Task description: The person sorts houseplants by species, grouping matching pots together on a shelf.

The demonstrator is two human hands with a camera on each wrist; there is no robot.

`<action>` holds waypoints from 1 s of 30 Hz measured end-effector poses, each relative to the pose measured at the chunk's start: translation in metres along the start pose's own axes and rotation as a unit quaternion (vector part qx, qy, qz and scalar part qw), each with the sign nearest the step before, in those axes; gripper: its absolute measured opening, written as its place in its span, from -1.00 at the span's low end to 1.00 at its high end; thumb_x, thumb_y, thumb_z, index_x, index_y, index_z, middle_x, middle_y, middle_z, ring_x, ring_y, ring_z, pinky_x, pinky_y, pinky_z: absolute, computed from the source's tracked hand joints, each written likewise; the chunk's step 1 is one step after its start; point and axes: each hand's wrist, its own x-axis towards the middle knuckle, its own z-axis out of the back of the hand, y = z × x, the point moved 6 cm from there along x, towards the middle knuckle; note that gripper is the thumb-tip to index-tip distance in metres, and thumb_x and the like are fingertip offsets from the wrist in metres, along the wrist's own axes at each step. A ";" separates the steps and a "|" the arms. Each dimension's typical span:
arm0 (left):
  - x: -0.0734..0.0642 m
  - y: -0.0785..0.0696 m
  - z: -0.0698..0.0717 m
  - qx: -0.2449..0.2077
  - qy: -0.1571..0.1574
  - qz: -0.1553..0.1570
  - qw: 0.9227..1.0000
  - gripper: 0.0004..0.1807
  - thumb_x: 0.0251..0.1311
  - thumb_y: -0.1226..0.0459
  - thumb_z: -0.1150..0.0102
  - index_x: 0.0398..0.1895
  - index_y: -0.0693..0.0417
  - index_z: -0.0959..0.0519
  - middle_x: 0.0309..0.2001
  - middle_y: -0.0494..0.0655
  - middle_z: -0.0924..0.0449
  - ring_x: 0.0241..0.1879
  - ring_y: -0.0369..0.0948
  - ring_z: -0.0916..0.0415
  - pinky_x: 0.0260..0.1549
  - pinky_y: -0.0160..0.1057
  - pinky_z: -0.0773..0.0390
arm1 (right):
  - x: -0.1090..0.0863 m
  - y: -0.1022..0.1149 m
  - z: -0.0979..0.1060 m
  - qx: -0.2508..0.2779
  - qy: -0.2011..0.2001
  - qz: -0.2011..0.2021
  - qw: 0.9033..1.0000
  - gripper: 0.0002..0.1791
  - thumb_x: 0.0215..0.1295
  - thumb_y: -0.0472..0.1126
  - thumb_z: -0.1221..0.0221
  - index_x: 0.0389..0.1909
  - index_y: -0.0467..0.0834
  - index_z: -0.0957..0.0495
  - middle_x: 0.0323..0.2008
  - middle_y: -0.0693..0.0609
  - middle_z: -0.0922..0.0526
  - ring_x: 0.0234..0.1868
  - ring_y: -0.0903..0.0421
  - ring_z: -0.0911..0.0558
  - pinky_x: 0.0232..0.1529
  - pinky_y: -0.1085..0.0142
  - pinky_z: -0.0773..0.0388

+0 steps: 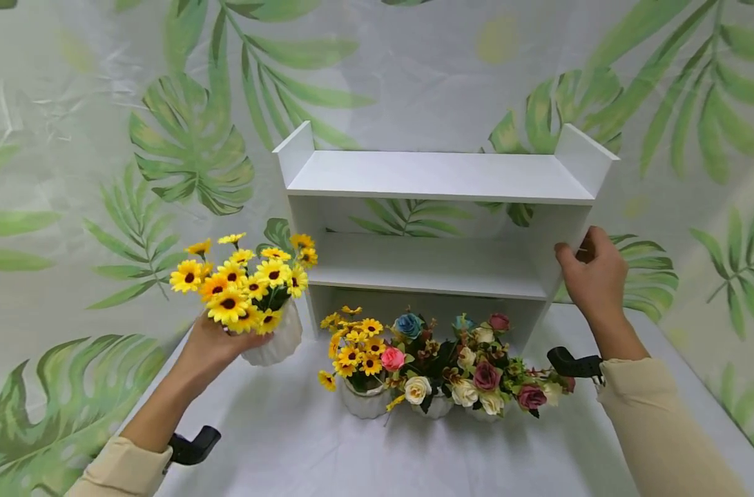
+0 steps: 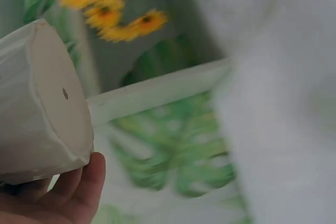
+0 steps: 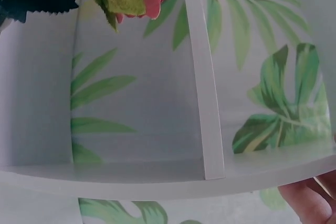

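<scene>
My left hand (image 1: 224, 342) holds a white flowerpot (image 1: 284, 338) of yellow artificial sunflowers (image 1: 240, 283), raised beside the left side of a white shelf unit (image 1: 427, 197). In the left wrist view the pot (image 2: 31, 103) shows its underside with a small hole, and fingertips (image 2: 94, 174) press against its lower edge. At the unit's right side panel, my right hand (image 1: 597, 276) grips the edge, its thumb towards the front. Only some fingers (image 3: 307, 200) of it appear in the right wrist view, by the panel.
In front of the unit stand another pot of sunflowers (image 1: 358, 352) and pots of mixed artificial roses (image 1: 476, 379), close together on a white-covered table (image 1: 402, 455). A leaf-patterned backdrop (image 1: 427, 62) hangs behind. Dark wrist devices (image 1: 193, 445) are worn on both arms.
</scene>
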 end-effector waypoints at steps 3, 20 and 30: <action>0.006 -0.031 0.018 0.010 -0.015 -0.036 0.999 -0.18 0.16 0.16 -0.39 0.45 -0.05 -0.19 0.31 -0.01 -0.42 0.10 -0.33 -0.43 0.04 -0.20 -0.53 | 0.001 -0.001 0.002 0.001 0.001 -0.003 1.000 -0.55 0.39 -0.05 -0.06 0.19 -0.19 -0.47 0.09 -0.19 -0.64 -0.27 0.61 -0.32 -0.26 0.58 -0.32; 0.056 -0.178 0.057 -0.019 -0.105 -0.189 0.976 -0.34 0.04 0.20 -0.44 0.26 -0.11 -0.43 0.14 -0.16 -0.56 0.05 -0.30 -0.50 0.01 -0.32 -0.53 | 0.001 -0.003 0.004 -0.004 0.019 -0.004 1.000 -0.53 0.39 -0.04 -0.05 0.21 -0.21 -0.44 0.11 -0.22 -0.62 -0.30 0.68 -0.27 -0.28 0.65 -0.24; 0.091 -0.218 0.050 0.054 -0.111 -0.110 0.986 -0.12 -0.06 -0.09 -0.49 0.38 -0.24 -0.32 0.35 -0.09 -0.42 0.25 -0.18 -0.42 0.23 -0.04 -0.47 | -0.002 0.001 0.000 0.005 -0.007 0.027 1.000 -0.58 0.38 -0.10 -0.07 0.12 -0.28 -0.47 0.01 -0.25 -0.65 -0.31 0.74 -0.25 -0.28 0.69 -0.23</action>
